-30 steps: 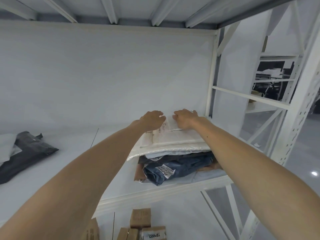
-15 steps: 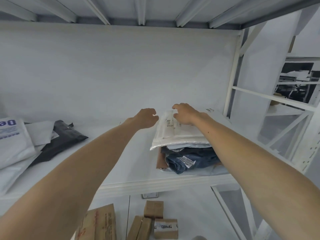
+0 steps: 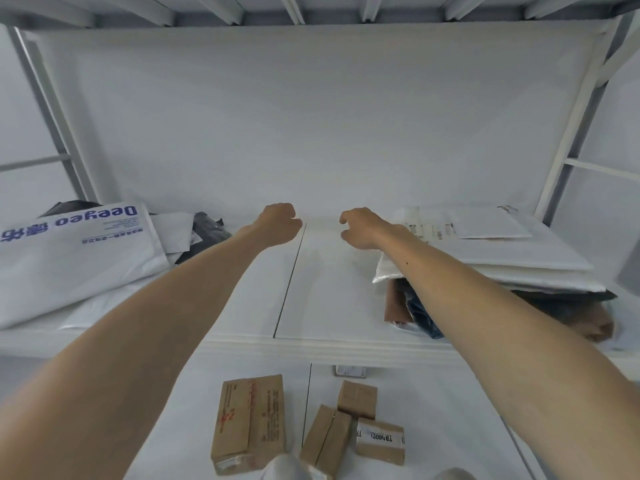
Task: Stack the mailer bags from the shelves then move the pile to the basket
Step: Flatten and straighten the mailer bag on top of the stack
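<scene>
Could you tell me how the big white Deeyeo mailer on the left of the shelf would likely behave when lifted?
The Deeyeo mailer will probably flop: it looks pillowy and sags toward the front of the shelf. Its smooth film may be slippery, so a firm grip seems wise. The smaller white mailer against it might shift too.

i get a single view here: the wide-angle camera worn on the person's head. it faces forward and down into a white shelf [image 3: 329, 289]. it sits close enough that both forearms run in from the bottom corners, with the left hand [image 3: 277, 221] and right hand [image 3: 360, 228] mid-frame. the top edge catches the ribs of the level above [image 3: 311, 8], and the bottom takes in cardboard boxes [image 3: 249, 420] on the lower level. the uprights lean outward at the sides.
</scene>
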